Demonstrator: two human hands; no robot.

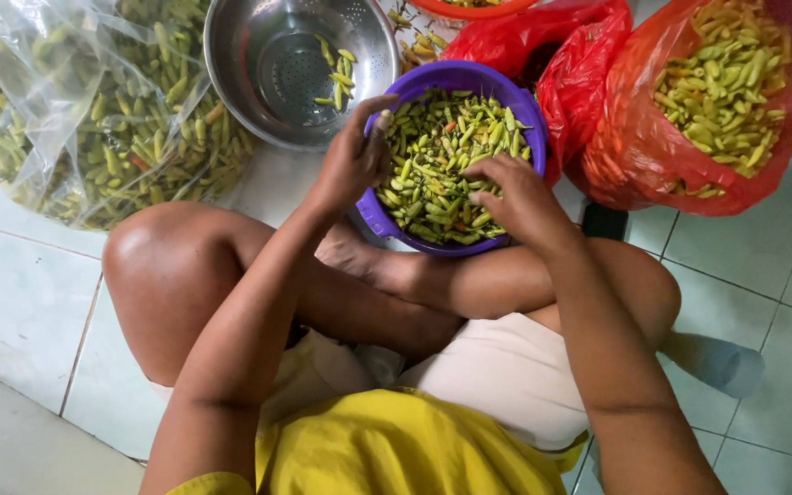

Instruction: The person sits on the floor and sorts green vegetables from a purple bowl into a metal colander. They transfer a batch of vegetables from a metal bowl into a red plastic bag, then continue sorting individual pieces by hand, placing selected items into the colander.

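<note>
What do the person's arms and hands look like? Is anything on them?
Both arms are bare all the way down, with no sleeves showing past the upper arm. The left hand and right hand wear no gloves, rings, watch or bracelets. Only a yellow shirt and pale shorts are worn.

soft, even daylight fills the scene, bright without harsh edges. glare streaks the clear plastic bag (75, 101) and glints on the steel colander (258, 64); the bent knee (153, 261) carries a pale sheen. shadows are faint on the floor tiles (763, 275). focus is sharp centrally, with slight wide-angle stretch toward the corners.
</note>
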